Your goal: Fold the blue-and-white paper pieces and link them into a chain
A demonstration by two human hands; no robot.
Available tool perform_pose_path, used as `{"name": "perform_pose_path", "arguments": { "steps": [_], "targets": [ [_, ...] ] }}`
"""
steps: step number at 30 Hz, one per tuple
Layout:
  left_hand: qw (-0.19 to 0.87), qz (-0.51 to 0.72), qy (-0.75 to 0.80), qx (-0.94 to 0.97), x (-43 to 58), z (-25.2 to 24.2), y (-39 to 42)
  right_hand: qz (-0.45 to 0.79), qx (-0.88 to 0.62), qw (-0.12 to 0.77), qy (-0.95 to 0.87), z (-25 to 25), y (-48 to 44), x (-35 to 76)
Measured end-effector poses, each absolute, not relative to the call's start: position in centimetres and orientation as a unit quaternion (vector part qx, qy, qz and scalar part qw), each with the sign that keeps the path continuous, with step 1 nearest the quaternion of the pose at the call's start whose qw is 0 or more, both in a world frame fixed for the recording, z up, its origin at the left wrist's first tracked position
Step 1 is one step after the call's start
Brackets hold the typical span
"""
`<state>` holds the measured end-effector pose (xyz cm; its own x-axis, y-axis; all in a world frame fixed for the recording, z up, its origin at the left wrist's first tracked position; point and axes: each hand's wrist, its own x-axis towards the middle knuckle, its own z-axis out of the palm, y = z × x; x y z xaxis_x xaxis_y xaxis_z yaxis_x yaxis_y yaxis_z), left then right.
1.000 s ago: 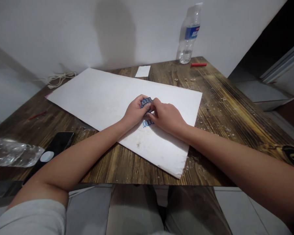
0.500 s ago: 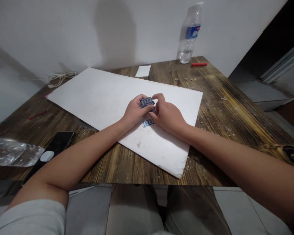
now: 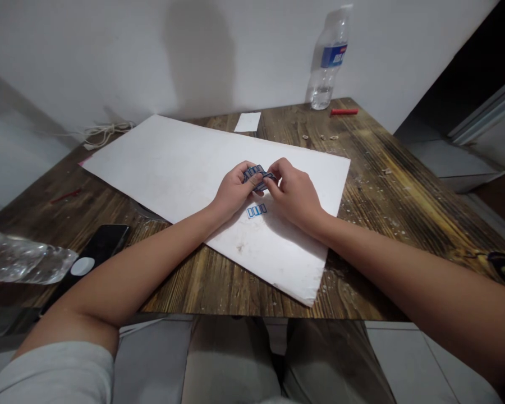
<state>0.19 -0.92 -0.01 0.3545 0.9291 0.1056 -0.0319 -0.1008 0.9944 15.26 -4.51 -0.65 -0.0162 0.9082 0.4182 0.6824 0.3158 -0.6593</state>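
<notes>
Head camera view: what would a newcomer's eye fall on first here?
Probably the left hand and right hand, close together at small blue-edged pieces over the white board, mid-picture. Just below them in the picture, blue-outlined shapes stand out on the board. Then perhaps the upright bottle near the far edge of the table.

Grey piece (image 3: 253, 170) outlined in dark blue, white board (image 3: 180, 163) with a brownish smudge (image 3: 240, 247), blue-outlined row of rectangles (image 3: 257, 211), brown table (image 3: 180, 283) streaked with yellowish grain, clear far bottle (image 3: 321, 94) with blue-and-red label (image 3: 333, 56), red stick (image 3: 344, 112) at far right, black phone (image 3: 108, 238) with white oval (image 3: 82, 266) at left
</notes>
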Motion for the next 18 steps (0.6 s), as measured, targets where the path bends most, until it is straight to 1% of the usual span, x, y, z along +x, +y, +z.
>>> {"name": "perform_pose_path", "arguments": {
  "steps": [10, 18],
  "targets": [
    [0.565, 0.432, 0.356, 0.606, 0.13, -0.10, -0.95, 0.142, -0.546, 0.463, -0.684, -0.55, -4.52, 15.43],
    [0.563, 0.427, 0.367, 0.605, 0.17, -0.02, -1.12, 0.134, -0.550, 0.468, -0.679, -0.46, -4.60, 15.47]
  ]
}}
